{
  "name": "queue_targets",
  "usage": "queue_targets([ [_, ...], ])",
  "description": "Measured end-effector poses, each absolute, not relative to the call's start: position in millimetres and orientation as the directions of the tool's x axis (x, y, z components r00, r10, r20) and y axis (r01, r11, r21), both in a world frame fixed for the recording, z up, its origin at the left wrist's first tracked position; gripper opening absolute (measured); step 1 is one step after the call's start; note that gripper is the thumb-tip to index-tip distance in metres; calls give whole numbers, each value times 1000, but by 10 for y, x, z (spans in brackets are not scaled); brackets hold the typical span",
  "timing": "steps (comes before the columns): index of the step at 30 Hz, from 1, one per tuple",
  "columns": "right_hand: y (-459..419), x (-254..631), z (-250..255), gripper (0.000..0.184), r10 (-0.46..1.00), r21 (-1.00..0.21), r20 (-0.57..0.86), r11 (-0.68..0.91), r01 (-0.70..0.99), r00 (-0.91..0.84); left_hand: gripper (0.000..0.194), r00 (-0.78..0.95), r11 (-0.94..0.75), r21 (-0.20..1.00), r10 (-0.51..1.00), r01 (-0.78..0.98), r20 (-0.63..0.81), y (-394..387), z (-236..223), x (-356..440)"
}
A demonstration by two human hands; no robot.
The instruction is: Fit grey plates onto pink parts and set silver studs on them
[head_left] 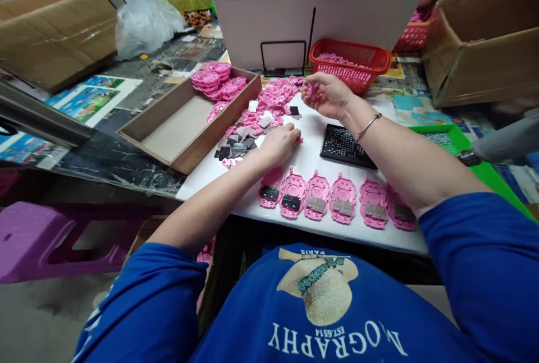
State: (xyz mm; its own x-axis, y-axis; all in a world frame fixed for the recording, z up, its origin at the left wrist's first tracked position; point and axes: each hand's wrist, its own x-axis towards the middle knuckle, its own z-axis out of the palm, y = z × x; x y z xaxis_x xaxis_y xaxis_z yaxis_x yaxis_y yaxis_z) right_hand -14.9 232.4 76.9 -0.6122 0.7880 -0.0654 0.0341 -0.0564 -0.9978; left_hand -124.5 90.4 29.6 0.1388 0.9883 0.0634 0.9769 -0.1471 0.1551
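Note:
My right hand [328,96] is raised in front of the red basket [351,79], its fingers curled round small pink plastic pieces [313,91]. My left hand [283,143] is low over the white work surface [236,203], fingers pinched together, with a bit of pink at the tips. Beside it lie loose grey and black square plates [242,144] and a heap of pink plastic parts [278,93]. Nearest me stands a row of several pink plastic casings [316,197], each with a dark or grey plate across its lower part.
A wooden tray [185,155] on the left holds stacked pink casings. A black tray of small screws [343,147] lies under my right forearm, beside a green tray [452,133] and a grey power tool [505,141]. Cardboard boxes [484,65] stand at both sides.

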Motion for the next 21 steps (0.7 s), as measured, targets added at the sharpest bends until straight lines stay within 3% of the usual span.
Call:
queue_targets([
  [3, 2280, -232, 721, 31, 767, -952, -16, 184, 245, -641, 26, 147, -157, 163, 987, 974, 72, 872, 286, -1217],
  [7, 2222, -455, 534, 14, 719, -689, 95, 547, 476, -689, 25, 125, -139, 191, 989, 972, 84, 876, 259, -1207],
  [9, 2235, -547, 448, 11, 673, -608, 84, 619, 497, -735, 24, 115, -131, 202, 989, 971, 88, 886, 240, -1211],
  [14, 2329, -623, 364, 37, 547, -401, -16, 763, 507, -837, 22, 117, -136, 214, 988, 967, 99, 875, 216, -1224],
  [21, 2300, -491, 419, 38, 440, -242, -63, 864, 442, -896, 23, 69, -89, 199, 992, 976, 101, 920, 222, -1232],
])
